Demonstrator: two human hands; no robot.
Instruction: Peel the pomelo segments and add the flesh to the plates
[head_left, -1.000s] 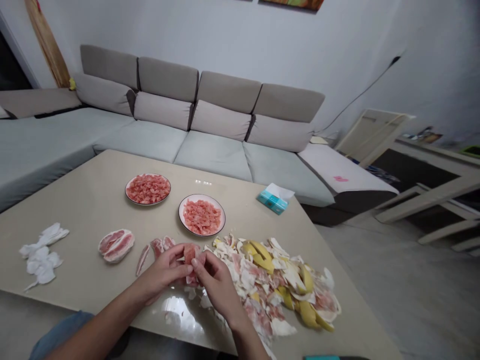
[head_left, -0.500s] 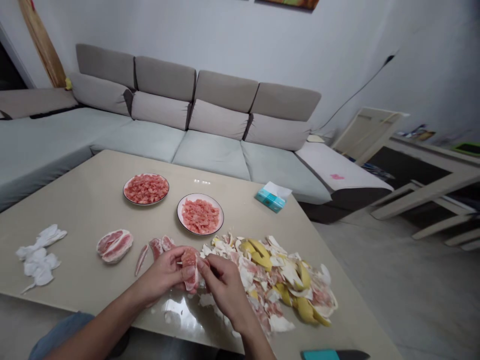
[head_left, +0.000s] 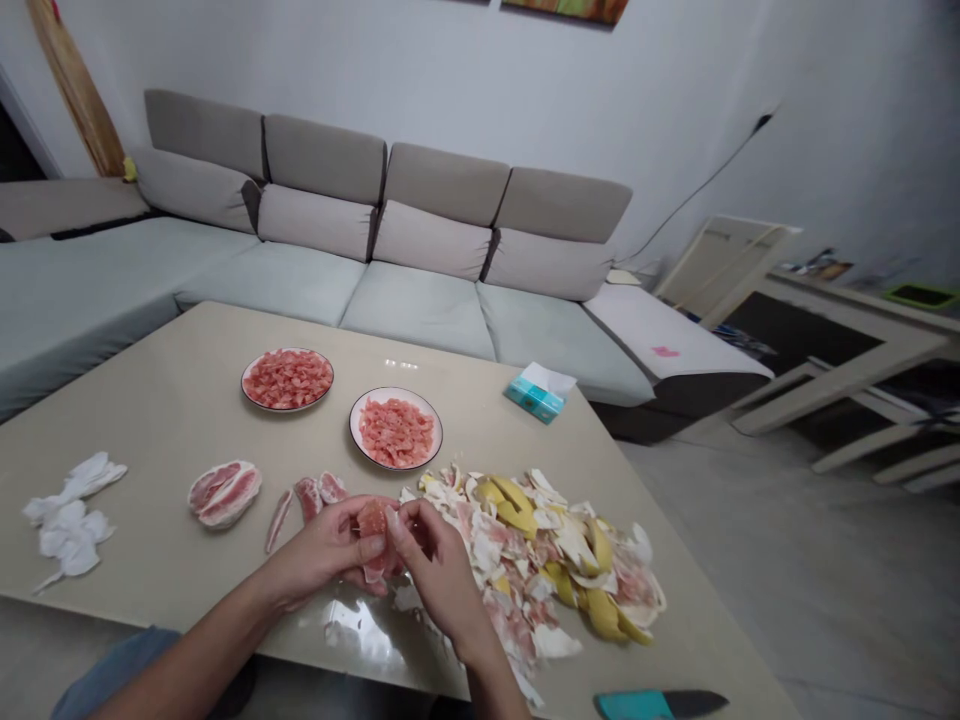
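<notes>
Both hands meet over the table's near edge, holding a pink pomelo segment (head_left: 373, 532) between them. My left hand (head_left: 319, 552) grips it from the left, while the fingertips of my right hand (head_left: 439, 572) pinch its right side. Part of the flesh is hidden by my fingers. Just left of my hands lie several peeled pomelo pieces (head_left: 308, 497), and a larger opened pomelo section (head_left: 224, 494) sits further left. To the right of my right hand spreads a heap of yellow-and-white pomelo peel and pith (head_left: 541, 560).
On the beige table (head_left: 150, 420) stand two plates of pink pomelo flesh (head_left: 287, 351) (head_left: 395, 390). White pith scraps (head_left: 67, 525) lie at the left, and a teal tissue pack (head_left: 537, 398) at the back. A teal-handled knife (head_left: 628, 705) lies at the bottom edge. A grey sofa (head_left: 420, 310) stands behind.
My right fingers have shifted on the segment and my hands sit slightly closer together. The whole scene has drifted a little left in view, bringing more of the knife into the picture.
</notes>
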